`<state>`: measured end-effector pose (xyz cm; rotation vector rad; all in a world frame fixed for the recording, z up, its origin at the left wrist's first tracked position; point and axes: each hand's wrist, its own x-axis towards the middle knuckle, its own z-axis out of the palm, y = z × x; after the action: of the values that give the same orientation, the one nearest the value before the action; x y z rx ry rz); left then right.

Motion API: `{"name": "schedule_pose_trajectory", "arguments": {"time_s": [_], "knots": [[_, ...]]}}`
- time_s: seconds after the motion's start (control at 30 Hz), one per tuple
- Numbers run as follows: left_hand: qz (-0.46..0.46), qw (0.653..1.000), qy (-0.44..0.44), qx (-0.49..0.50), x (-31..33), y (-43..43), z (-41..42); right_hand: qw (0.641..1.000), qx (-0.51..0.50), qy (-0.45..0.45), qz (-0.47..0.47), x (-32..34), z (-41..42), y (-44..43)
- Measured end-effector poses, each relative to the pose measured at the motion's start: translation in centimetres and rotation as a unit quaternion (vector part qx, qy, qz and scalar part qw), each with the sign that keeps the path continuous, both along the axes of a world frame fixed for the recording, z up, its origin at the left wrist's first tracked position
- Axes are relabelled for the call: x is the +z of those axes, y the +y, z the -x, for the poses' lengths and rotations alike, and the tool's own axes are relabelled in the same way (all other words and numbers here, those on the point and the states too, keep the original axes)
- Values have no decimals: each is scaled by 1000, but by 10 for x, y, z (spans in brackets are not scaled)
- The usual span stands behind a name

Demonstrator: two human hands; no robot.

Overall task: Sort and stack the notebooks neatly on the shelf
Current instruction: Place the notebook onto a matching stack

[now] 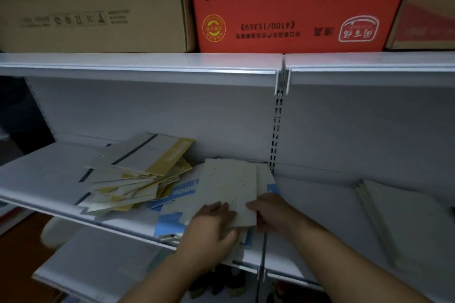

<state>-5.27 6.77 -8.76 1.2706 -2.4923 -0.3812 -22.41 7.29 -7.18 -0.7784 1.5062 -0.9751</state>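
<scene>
A speckled grey notebook (229, 187) lies on top of blue-and-white notebooks (172, 224) on the white middle shelf (44, 179). My left hand (211, 226) grips its near left corner, and my right hand (270, 211) holds its near right edge. To the left spreads a messy pile of yellow-and-grey notebooks (138, 174), fanned at angles. On the right shelf section a small stack of grey notebooks (403, 216) lies flat.
A plain brown carton (93, 5) and a red printed carton (295, 5) stand on the upper shelf (147, 66). A slotted upright (277, 130) divides the two shelf sections. A lower shelf (93, 265) juts out below.
</scene>
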Motion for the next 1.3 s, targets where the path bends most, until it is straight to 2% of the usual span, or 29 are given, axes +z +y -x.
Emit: {"name": "schedule_pose_trajectory", "arguments": {"time_s": [0.07, 0.17, 0.27, 0.33, 0.43, 0.53, 0.6, 0.77, 0.87, 1.03, 1.13, 1.3], "knots": [[-28, 999, 34, 0, 4, -2, 0, 1000, 7, -30, 2, 0, 3, 4], [-68, 996, 63, 3, 11, -6, 9, 999, -9, -9, 52, 5, 19, 16], [-75, 990, 91, 82, 19, -16, 28, 995, -33, 28, 91, 7, 53, 35], [-160, 967, 154, 125, 27, -20, 46, 994, -45, 26, 99, 9, 76, 51], [-264, 934, 229, 80, 39, -8, 98, 990, -89, 27, 104, 16, 126, 86], [-267, 933, 239, 7, 45, 16, 159, 984, -143, 47, 93, 20, 183, 123], [-272, 935, 226, -30, 44, 33, 198, 979, -157, 116, 62, 22, 221, 149], [-240, 956, 151, -71, 24, 63, 271, 951, -167, 261, -8, 18, 290, 191], [-173, 979, 72, -85, 8, 68, 287, 924, -122, 358, -59, 2, 305, 193], [-101, 987, 28, -124, 5, 64, 276, 829, -34, 536, -159, 7, 299, 180], [-56, 990, 57, -114, 9, 49, 248, 795, -62, 595, -100, 12, 275, 154], [-15, 995, 92, -28, 22, -2, 162, 835, 0, 547, 60, 15, 183, 88]]}}
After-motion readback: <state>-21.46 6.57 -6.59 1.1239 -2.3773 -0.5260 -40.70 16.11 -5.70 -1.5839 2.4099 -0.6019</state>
